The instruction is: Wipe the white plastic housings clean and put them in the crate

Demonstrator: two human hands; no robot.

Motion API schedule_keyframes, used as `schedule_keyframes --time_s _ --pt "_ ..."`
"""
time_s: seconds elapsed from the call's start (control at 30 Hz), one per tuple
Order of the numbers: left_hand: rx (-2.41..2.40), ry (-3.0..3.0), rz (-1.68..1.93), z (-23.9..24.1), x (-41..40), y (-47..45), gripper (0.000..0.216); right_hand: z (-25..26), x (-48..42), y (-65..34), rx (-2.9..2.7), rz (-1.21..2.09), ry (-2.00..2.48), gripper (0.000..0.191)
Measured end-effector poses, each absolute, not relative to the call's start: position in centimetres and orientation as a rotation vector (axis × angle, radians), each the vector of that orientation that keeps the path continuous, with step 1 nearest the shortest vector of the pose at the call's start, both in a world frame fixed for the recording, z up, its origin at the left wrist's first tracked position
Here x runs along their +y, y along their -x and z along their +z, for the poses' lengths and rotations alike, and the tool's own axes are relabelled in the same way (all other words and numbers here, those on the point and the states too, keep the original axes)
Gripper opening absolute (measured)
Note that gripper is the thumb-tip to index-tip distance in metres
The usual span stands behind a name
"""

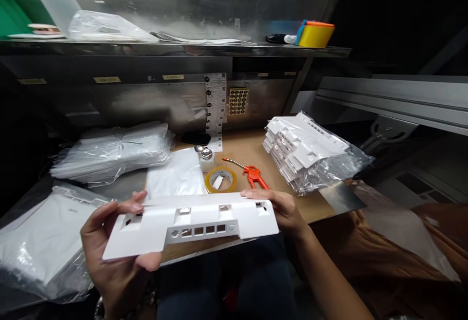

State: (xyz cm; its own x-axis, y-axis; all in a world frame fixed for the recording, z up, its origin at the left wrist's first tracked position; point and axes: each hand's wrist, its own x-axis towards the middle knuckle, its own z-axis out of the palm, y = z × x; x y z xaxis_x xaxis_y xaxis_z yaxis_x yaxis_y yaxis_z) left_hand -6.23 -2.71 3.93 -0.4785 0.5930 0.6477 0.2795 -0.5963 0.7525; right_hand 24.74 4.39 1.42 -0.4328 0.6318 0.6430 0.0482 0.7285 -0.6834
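A white plastic housing panel (153, 227) with a row of square port cut-outs is held up near the bench's front edge. My left hand (113, 247) grips its left end, thumb below and fingers along the top. At the other end, my right hand (281, 208) closes on the upper right corner, partly hidden behind the panel. Just beyond the panel lie a roll of tape (209, 181), a red air blow gun (255, 176) and a stack of clear plastic bags (177, 171). A small bottle with a metal top (207, 161) stands by the tape.
A pile of bagged white panels (307, 144) sits at the right. Bundled plastic bags (113, 149) and another bagged white panel (54, 232) lie at the left. Above runs a metal shelf (175, 51) holding a yellow container (316, 35). A dark phone-like object (196, 138) rests at the back.
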Motion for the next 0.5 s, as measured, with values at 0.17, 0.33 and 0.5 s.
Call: schedule_keyframes --time_s 0.17,0.33,0.5 --pt "1.149 -1.591 2.146 4.5 -3.4 5.7 0.087 1.3 4.8 -24.4 -1.902 0.806 0.547 0.033" --pt "1.234 -1.581 2.067 5.0 -4.2 5.5 0.080 1.2 5.1 -24.2 -1.892 0.844 0.571 0.031" --pt "1.211 -1.569 2.069 4.9 -4.1 5.7 0.090 1.1 5.3 -24.1 -1.852 0.868 0.517 0.030"
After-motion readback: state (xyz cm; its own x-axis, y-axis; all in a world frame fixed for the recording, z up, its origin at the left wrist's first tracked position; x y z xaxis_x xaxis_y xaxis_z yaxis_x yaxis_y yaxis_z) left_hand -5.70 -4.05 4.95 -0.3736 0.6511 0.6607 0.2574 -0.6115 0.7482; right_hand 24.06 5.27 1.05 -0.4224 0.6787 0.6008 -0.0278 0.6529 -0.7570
